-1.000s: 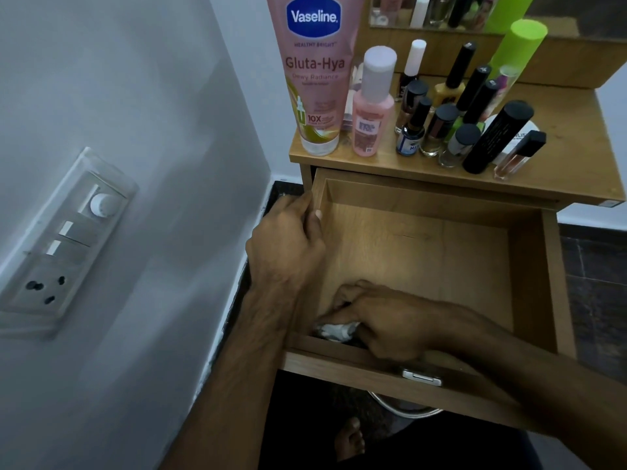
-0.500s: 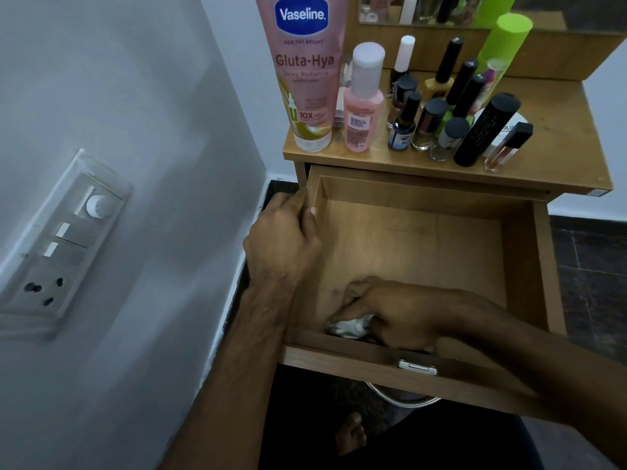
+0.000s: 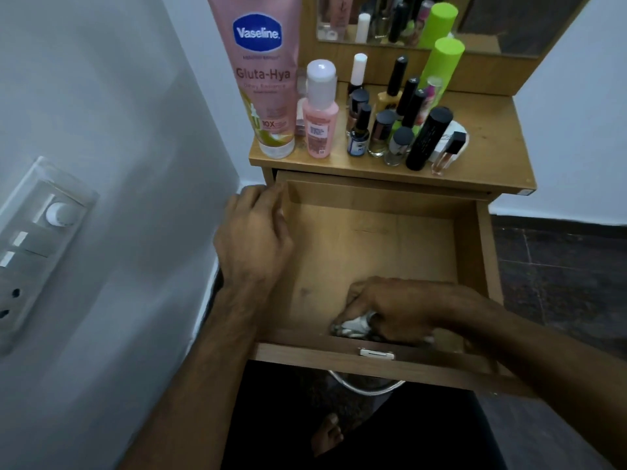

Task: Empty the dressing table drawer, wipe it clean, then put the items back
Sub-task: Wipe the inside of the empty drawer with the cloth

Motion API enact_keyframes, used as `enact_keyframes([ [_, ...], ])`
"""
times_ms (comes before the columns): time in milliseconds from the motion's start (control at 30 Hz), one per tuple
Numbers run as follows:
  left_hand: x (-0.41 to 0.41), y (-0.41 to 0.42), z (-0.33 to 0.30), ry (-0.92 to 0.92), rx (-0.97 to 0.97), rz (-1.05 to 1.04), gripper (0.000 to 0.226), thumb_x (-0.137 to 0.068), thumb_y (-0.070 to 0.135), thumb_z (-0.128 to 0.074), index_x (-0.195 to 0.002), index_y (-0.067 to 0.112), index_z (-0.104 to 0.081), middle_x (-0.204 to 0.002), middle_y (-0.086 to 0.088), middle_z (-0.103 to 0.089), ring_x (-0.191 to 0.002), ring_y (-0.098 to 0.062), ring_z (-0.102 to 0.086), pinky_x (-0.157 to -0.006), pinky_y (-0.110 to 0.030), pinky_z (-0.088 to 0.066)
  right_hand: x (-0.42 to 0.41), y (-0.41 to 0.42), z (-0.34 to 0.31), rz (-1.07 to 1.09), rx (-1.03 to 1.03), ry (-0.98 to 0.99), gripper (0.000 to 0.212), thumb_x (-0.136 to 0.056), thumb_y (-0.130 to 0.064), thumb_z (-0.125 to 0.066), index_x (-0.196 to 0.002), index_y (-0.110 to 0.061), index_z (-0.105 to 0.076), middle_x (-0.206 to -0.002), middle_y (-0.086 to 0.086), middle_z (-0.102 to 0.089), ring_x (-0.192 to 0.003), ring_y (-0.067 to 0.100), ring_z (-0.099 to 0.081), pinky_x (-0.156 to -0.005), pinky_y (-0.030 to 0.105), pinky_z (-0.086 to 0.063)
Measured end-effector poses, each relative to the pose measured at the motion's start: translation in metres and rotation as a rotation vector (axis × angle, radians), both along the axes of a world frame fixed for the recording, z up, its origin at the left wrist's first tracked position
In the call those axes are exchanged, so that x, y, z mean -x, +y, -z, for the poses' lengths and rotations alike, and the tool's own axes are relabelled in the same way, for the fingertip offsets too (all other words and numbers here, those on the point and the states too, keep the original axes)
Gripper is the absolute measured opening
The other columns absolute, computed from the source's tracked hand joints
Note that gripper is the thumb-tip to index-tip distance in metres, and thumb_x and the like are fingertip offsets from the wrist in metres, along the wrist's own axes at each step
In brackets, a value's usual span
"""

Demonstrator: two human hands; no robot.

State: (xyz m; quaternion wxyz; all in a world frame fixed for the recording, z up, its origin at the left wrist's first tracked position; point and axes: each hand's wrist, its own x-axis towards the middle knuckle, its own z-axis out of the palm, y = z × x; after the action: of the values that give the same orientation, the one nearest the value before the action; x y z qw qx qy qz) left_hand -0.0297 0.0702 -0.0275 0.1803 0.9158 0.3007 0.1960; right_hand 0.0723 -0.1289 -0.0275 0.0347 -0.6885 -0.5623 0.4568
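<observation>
Wiping step: the pulled-out drawer (image 3: 373, 245) holds no items, and bottles (image 3: 383, 130) crowd the bench (image 3: 488, 154) above. The right hand (image 3: 397, 310) presses a crumpled white cloth (image 3: 353, 325) near its front wall; the left hand (image 3: 254, 239) grips the left rim. Next, probably wipe the remaining floor

Setting is reading as a home bedroom or dressing corner. A wooden dressing table (image 3: 488, 140) is standing against a white wall at upper centre of the frame, with a mirror (image 3: 400, 25) sitting at the top edge and cosmetics crowding its top: a pink Vaseline lotion tube (image 3: 259, 72), a small pink bottle (image 3: 319, 113), nail polish bottles (image 3: 380, 130) and a green-capped can (image 3: 444, 61). A household switchboard (image 3: 34, 245) is showing at the left edge, and dark floor tiles (image 3: 559, 266) are lying at right.
</observation>
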Motion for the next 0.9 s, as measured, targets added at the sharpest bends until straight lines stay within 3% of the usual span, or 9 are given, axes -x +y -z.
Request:
enact_keyframes([
  [133, -0.022, -0.035, -0.013, -0.065, -0.132, 0.43, 0.038, -0.093, 0.028, -0.058, -0.13, 0.022, -0.064, -0.119, -0.002, -0.066, -0.106, -0.024, -0.056, -0.083, -0.037, -0.047, -0.022, -0.029, -0.013, -0.012, 0.18, -0.123, 0.055, -0.09, -0.017, -0.064, -0.135, -0.048, -0.059, -0.131, -0.01, -0.051, -0.119, 0.019, -0.05, -0.097, 0.037, -0.047],
  [267, -0.059, -0.073, -0.009, 0.113, -0.081, 0.618, 0.038, -0.093, 0.037, -0.056, -0.13, 0.03, -0.063, -0.118, 0.005, -0.064, -0.109, -0.019, -0.057, -0.08, -0.032, -0.047, -0.03, -0.041, -0.022, -0.242, 0.285, -0.361, 0.045, -0.091, -0.034, -0.064, -0.134, -0.046, -0.061, -0.138, -0.006, -0.051, -0.125, 0.022, -0.043, -0.103, 0.04, -0.033],
  [400, -0.073, -0.08, 0.009, 0.23, -0.021, 0.611, 0.037, -0.093, 0.038, -0.055, -0.129, 0.034, -0.062, -0.129, 0.01, -0.062, -0.118, -0.018, -0.056, -0.087, -0.032, -0.049, -0.028, -0.045, -0.027, -0.343, 0.258, -0.449, 0.04, -0.094, -0.033, -0.062, -0.133, -0.044, -0.062, -0.138, -0.006, -0.051, -0.127, 0.023, -0.04, -0.108, 0.045, -0.029],
  [633, -0.073, -0.085, 0.021, 0.226, -0.055, 0.599, 0.028, -0.093, 0.034, -0.053, -0.118, 0.031, -0.066, -0.121, 0.009, -0.066, -0.114, -0.017, -0.056, -0.084, -0.037, -0.054, -0.032, -0.035, -0.032, -0.373, 0.319, -0.371, 0.051, -0.095, -0.023, -0.059, -0.142, -0.04, -0.055, -0.14, -0.001, -0.049, -0.132, 0.023, -0.039, -0.111, 0.045, -0.026],
  [800, -0.072, -0.088, 0.027, 0.257, -0.048, 0.623, 0.036, -0.095, 0.041, -0.051, -0.128, 0.033, -0.06, -0.125, 0.011, -0.063, -0.118, -0.014, -0.053, -0.085, -0.037, -0.053, -0.027, -0.045, -0.026, -0.584, 0.417, -0.622, 0.04, -0.09, -0.04, -0.068, -0.127, -0.023, -0.063, -0.138, -0.001, -0.055, -0.131, 0.022, -0.045, -0.11, 0.044, -0.026],
  [900, -0.073, -0.09, 0.028, 0.261, -0.057, 0.633, 0.038, -0.094, 0.043, -0.052, -0.13, 0.032, -0.059, -0.126, 0.01, -0.062, -0.118, -0.015, -0.053, -0.084, -0.036, -0.053, -0.022, -0.052, -0.018, -0.564, 0.332, -0.708, 0.036, -0.094, -0.042, -0.064, -0.123, -0.021, -0.064, -0.138, -0.002, -0.057, -0.131, 0.021, -0.046, -0.115, 0.046, -0.022],
])
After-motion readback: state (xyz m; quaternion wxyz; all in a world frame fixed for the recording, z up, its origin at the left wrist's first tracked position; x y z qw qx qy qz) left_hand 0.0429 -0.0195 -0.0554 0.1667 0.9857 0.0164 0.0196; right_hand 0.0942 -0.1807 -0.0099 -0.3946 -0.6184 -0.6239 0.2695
